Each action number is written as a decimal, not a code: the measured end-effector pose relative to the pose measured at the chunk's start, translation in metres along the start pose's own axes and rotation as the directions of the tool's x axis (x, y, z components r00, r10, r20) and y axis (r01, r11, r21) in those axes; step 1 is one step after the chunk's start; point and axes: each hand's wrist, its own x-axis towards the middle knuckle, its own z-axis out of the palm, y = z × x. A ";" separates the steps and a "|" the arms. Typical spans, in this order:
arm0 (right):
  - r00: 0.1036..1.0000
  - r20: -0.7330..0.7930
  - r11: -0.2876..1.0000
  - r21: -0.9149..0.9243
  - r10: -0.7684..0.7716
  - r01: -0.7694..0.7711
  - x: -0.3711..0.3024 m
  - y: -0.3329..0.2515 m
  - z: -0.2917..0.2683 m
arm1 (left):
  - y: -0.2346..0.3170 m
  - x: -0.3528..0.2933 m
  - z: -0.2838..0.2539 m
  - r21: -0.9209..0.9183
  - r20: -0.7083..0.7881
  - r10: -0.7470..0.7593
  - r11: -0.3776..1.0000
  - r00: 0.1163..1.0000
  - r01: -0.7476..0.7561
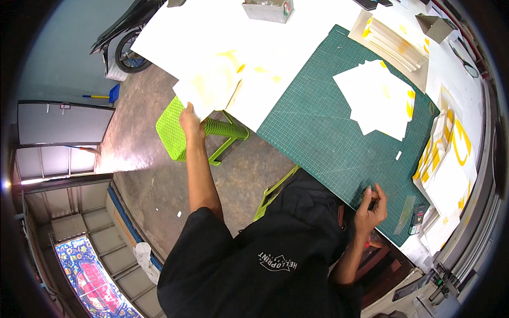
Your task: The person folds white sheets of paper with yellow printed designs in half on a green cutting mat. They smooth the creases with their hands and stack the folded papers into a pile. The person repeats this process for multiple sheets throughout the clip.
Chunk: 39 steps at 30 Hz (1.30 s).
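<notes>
My left hand [192, 124] is closed on the near corner of a white printed sheet [204, 87] with pale yellow marks, over the left edge of the table. Glare washes out the sheet, and whether it is one or several I cannot tell. Beside it lies more white and yellow paper [260, 87]. On the right, my right hand [373, 209] hovers at the near edge of a green cutting mat [318, 116], fingers curled in; what they hold, if anything, is hidden. A fanned pile of white sheets [376, 95] rests on the mat.
Stacked folded papers [395, 45] and yellow-printed papers [448, 159] line the table's right side, near scissors [464, 61]. A small dark box [417, 218] and a clear strip [404, 214] sit at the mat's near corner. Below the table's left edge stands a green stool [172, 130].
</notes>
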 end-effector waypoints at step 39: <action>0.996 0.014 0.996 -0.026 -0.091 0.091 -0.001 -0.009 0.002 | 0.146 0.009 0.160 0.702 0.709 0.310 -0.387 0.633 -0.597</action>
